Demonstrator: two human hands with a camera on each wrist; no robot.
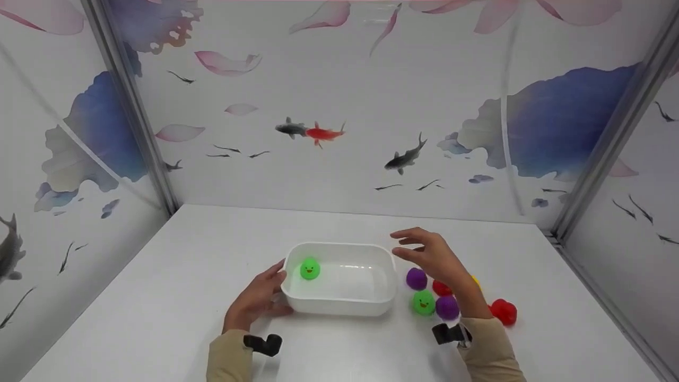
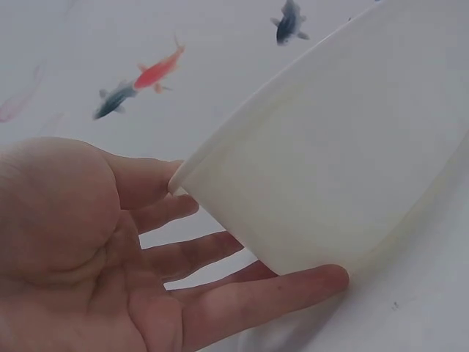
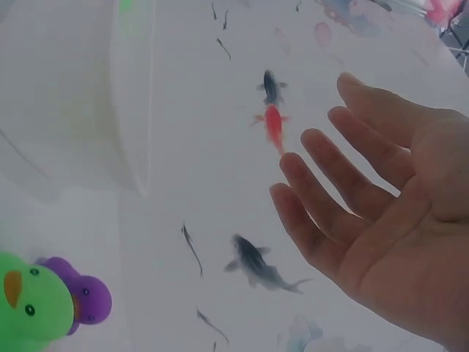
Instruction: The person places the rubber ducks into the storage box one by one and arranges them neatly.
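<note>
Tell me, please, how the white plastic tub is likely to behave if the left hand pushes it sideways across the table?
The white plastic tub looks thin-walled and nearly empty, so probably light and easy to slide. The table looks smooth, so little drag. The green duck inside would likely shift. The left hand rests flat against its side.

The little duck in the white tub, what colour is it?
Bright green toy duck, clearest in the head view.

No words, labels, brands or numbers can be read in any view. The walls [image 1: 339, 106] carry only painted fish and petals, without any writing.
</note>
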